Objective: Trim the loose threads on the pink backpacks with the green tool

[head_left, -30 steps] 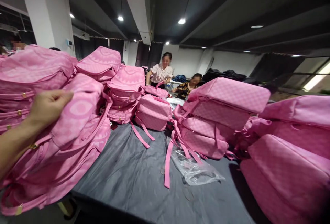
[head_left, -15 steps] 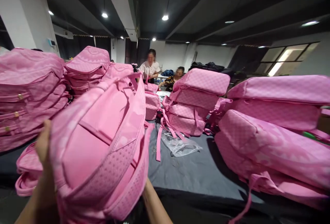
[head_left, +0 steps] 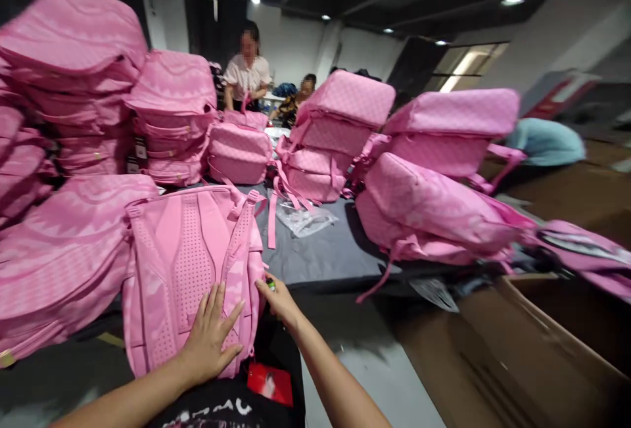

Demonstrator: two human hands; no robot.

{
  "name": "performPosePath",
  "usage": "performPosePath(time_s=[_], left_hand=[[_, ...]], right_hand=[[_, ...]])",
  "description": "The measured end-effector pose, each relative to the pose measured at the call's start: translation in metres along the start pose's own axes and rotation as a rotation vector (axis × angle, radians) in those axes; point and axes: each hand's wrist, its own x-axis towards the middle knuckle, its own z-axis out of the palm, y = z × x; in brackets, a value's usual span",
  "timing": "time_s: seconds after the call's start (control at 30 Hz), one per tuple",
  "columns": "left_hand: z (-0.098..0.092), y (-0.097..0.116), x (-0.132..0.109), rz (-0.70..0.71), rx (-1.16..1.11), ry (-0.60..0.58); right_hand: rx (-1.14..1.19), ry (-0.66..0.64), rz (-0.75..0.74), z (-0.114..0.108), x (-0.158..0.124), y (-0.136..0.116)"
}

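Observation:
A pink backpack (head_left: 162,270) leans upright at the table's front edge, its shoulder straps and perforated back panel facing me. My left hand (head_left: 210,332) lies flat on the lower back panel and a strap, fingers spread. At the bag's right side, my right hand (head_left: 280,300) is closed, its thumb near the bag's edge. A small black-and-green tool (head_left: 271,284) shows in that hand; most of it is hidden. Below the bag hangs a red tag (head_left: 270,383).
Stacks of pink backpacks (head_left: 172,96) stand left, and more backpacks (head_left: 434,211) lie right on the grey-covered table (head_left: 315,257). Clear plastic (head_left: 305,217) lies between them. An open cardboard box (head_left: 557,329) is at the lower right. Two people (head_left: 246,73) are behind the table.
The backpack has turned from a raised, tilted position to stand with its back panel toward me. My left hand has moved from its left edge onto the panel. The view has tipped down and right.

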Motion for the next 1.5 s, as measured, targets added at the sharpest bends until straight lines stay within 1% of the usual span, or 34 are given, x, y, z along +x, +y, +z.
performPosePath(time_s=[0.03, 0.07, 0.1, 0.13, 0.17, 0.2, 0.23, 0.27, 0.3, 0.33, 0.4, 0.43, 0.5, 0.53, 0.57, 0.6, 0.63, 0.67, 0.73, 0.77, 0.8, 0.83, 0.9, 0.93, 1.0, 1.03, 1.1, 1.17, 1.2, 1.27, 1.33, 1.4, 1.43, 1.5], left_hand=[[0.013, 0.008, 0.002, 0.019, -0.002, 0.012], [0.021, 0.012, 0.003, 0.047, -0.023, 0.011], [0.024, 0.011, 0.004, 0.087, -0.062, -0.005], [0.023, 0.005, 0.008, 0.11, -0.108, -0.009], [0.019, -0.003, 0.015, 0.096, -0.15, 0.01], [0.013, -0.011, 0.025, 0.042, -0.181, 0.051], [0.007, -0.017, 0.037, -0.045, -0.198, 0.103], [0.001, -0.02, 0.05, -0.138, -0.205, 0.146], [-0.004, -0.019, 0.062, -0.193, -0.219, 0.151], [-0.007, -0.015, 0.072, -0.187, -0.245, 0.108], [-0.008, 0.002, 0.084, -0.008, -0.354, -0.096], [-0.007, 0.01, 0.086, 0.069, -0.387, -0.176], [-0.007, 0.021, 0.084, 0.179, -0.438, -0.292], [-0.009, 0.02, 0.083, 0.199, -0.454, -0.325], [-0.013, 0.015, 0.083, 0.211, -0.466, -0.328], [-0.019, 0.006, 0.085, 0.209, -0.47, -0.305], [-0.025, -0.008, 0.091, 0.194, -0.465, -0.258], [-0.031, -0.023, 0.101, 0.165, -0.455, -0.192], [-0.039, -0.055, 0.135, 0.127, -0.401, -0.092], [-0.039, -0.069, 0.157, 0.133, -0.363, -0.074], [-0.037, -0.08, 0.182, 0.195, -0.268, -0.083], [-0.033, -0.088, 0.207, 0.291, -0.171, -0.128], [-0.022, -0.094, 0.251, 0.468, -0.037, -0.252], [-0.018, -0.093, 0.267, 0.523, -0.005, -0.302], [-0.014, -0.087, 0.286, 0.573, 0.008, -0.357], [-0.016, -0.083, 0.288, 0.591, 0.0, -0.363], [-0.024, -0.077, 0.285, 0.65, -0.027, -0.353], [-0.035, -0.076, 0.278, 0.69, -0.059, -0.334], [-0.04, -0.076, 0.276, 0.688, -0.068, -0.333], [-0.046, -0.08, 0.275, 0.644, -0.072, -0.381], [-0.045, -0.087, 0.279, 0.588, -0.085, -0.459], [-0.041, -0.094, 0.284, 0.559, -0.14, -0.512], [-0.038, -0.098, 0.287, 0.563, -0.189, -0.521], [-0.032, -0.103, 0.289, 0.582, -0.301, -0.501]], right_hand=[[-0.011, 0.033, -0.002, -0.005, -0.005, 0.0], [-0.021, 0.077, -0.003, -0.014, -0.01, -0.002], [-0.026, 0.131, -0.006, -0.024, -0.016, -0.006], [-0.024, 0.186, -0.016, -0.035, -0.022, -0.013], [-0.015, 0.238, -0.032, -0.045, -0.027, -0.022], [0.002, 0.282, -0.056, -0.051, -0.031, -0.034], [0.023, 0.306, -0.091, -0.053, -0.032, -0.048], [0.041, 0.296, -0.125, -0.05, -0.03, -0.061], [0.052, 0.248, -0.161, -0.042, -0.026, -0.075], [0.059, 0.163, -0.191, -0.028, -0.019, -0.086], [0.096, -0.001, -0.246, 0.01, -0.001, -0.101], [0.11, -0.053, -0.294, 0.03, 0.008, -0.103], [0.064, -0.075, -0.464, 0.061, 0.024, -0.098], [-0.01, -0.067, -0.569, 0.068, 0.032, -0.091], [-0.105, -0.047, -0.662, 0.07, 0.038, -0.082], [-0.199, -0.009, -0.727, 0.066, 0.043, -0.072], [-0.269, 0.054, -0.755, 0.058, 0.047, -0.061], [-0.306, 0.143, -0.743, 0.048, 0.05, -0.05], [-0.3, 0.359, -0.672, 0.03, 0.051, -0.03], [-0.281, 0.456, -0.649, 0.024, 0.05, -0.021], [-0.266, 0.535, -0.645, 0.022, 0.049, -0.013], [-0.257, 0.594, -0.661, 0.023, 0.048, -0.006], [-0.251, 0.656, -0.723, 0.029, 0.048, 0.005], [-0.248, 0.669, -0.74, 0.032, 0.047, 0.008], [-0.237, 0.672, -0.725, 0.036, 0.046, 0.01], [-0.231, 0.662, -0.708, 0.036, 0.044, 0.01], [-0.221, 0.623, -0.693, 0.034, 0.038, 0.008], [-0.218, 0.57, -0.731, 0.03, 0.033, 0.005], [-0.214, 0.536, -0.748, 0.029, 0.032, 0.004], [-0.191, 0.469, -0.751, 0.028, 0.033, 0.001], [-0.166, 0.421, -0.72, 0.031, 0.038, -0.003], [-0.167, 0.404, -0.692, 0.037, 0.044, -0.008], [-0.182, 0.416, -0.692, 0.04, 0.046, -0.011], [-0.227, 0.446, -0.7, 0.045, 0.049, -0.017]])
